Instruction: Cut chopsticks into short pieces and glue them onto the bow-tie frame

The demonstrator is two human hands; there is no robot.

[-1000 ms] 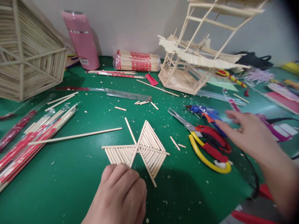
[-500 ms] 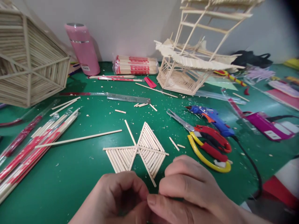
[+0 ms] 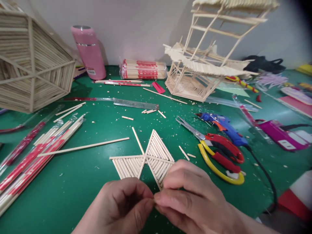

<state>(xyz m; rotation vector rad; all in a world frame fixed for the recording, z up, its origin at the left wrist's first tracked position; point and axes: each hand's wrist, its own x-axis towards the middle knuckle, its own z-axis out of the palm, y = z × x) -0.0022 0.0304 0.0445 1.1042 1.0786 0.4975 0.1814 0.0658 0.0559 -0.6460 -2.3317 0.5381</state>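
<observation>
Both hands are pinching together, left hand [image 3: 119,208] and right hand [image 3: 195,201], fingertips meeting just in front of the flat fan-shaped panel of glued pale wooden sticks [image 3: 146,161]; can't tell what's between them. Panel is looking light, brittle; gripping its outer spokes is safest.

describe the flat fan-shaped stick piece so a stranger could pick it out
On the green table, look just beyond the left hand and right hand. The stick panel lies flat there, left of the scissors. Unlike the loose sticks around it, it forms joined triangular wedges meeting at one centre.
</observation>
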